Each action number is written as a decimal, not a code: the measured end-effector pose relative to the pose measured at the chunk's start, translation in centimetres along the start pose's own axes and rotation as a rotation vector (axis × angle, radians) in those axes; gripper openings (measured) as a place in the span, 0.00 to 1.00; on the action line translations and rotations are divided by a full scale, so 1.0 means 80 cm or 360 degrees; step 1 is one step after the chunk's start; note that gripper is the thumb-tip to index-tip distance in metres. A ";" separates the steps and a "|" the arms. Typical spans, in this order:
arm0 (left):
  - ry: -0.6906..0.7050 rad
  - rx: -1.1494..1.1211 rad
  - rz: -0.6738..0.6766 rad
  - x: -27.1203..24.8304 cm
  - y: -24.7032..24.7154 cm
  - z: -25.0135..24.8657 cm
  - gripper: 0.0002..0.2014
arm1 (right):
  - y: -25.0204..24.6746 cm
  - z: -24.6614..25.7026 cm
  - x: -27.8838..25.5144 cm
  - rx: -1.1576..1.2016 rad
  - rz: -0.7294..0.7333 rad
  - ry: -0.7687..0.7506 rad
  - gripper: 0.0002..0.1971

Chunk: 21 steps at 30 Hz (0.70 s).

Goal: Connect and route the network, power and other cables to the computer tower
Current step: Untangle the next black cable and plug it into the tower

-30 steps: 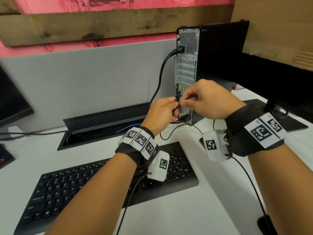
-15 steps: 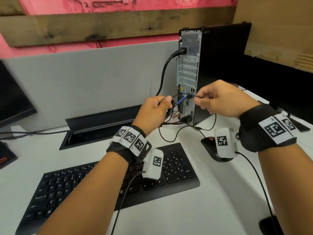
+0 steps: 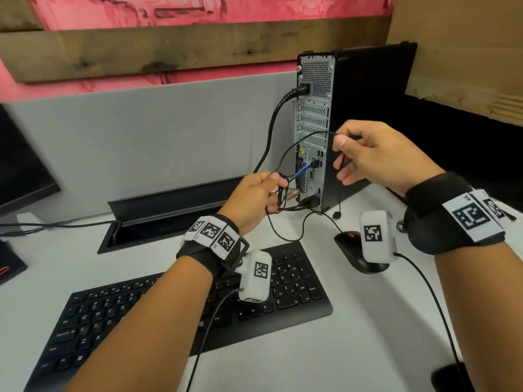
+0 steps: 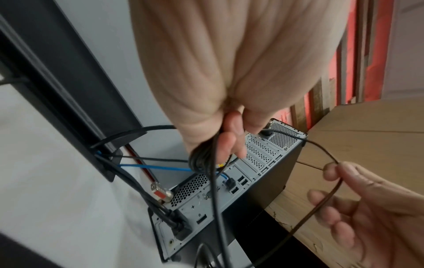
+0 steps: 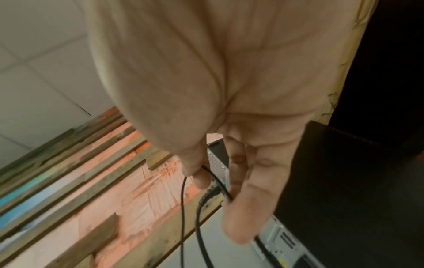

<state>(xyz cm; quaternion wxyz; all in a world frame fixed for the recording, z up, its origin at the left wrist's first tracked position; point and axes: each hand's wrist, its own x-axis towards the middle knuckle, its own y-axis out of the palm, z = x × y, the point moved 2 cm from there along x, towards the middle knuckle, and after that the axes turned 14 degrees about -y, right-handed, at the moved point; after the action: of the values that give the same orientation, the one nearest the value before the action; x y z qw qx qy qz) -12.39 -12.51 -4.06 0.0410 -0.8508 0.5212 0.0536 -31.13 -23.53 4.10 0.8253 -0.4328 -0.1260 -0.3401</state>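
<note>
The black computer tower (image 3: 368,123) stands upright at the back of the desk, its silver rear panel (image 3: 312,131) facing me. A thick power cable (image 3: 271,128) and a blue network cable (image 3: 301,172) are plugged into it. My left hand (image 3: 256,199) grips a coiled bundle of thin black cable (image 4: 201,163) just left of the panel's lower ports. My right hand (image 3: 368,157) pinches a strand of that thin cable (image 3: 311,134) between thumb and forefinger, drawn out to the right in front of the tower. In the left wrist view the strand (image 4: 321,204) loops through the right fingers.
A black keyboard (image 3: 169,321) lies in front of me and a black mouse (image 3: 356,256) to its right, its cord trailing to the tower. A cable trough (image 3: 158,222) with an open lid runs along the grey divider. Monitors stand at far left and right.
My right hand has pulled away from the rear ports, up and to the right, drawing a strand of thin cable out. My left hand dropped slightly, still gripping the bundle.
</note>
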 end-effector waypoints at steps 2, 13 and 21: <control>-0.0011 -0.0048 0.0017 0.001 0.003 0.004 0.14 | -0.001 0.007 0.000 0.0060 -0.0022 -0.0056 0.09; -0.0109 -0.0130 -0.0060 0.015 0.000 0.028 0.15 | 0.020 0.026 0.009 0.0825 -0.0117 -0.0021 0.06; -0.0058 0.0045 -0.0054 0.012 0.015 0.028 0.15 | 0.036 0.026 0.015 0.0992 -0.0369 -0.0062 0.06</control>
<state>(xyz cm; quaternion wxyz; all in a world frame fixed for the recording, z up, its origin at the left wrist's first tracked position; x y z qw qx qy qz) -13.14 -13.60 -6.44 0.0635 -0.8578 0.5064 0.0610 -28.18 -21.24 4.16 0.8713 -0.1488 -0.2880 -0.3685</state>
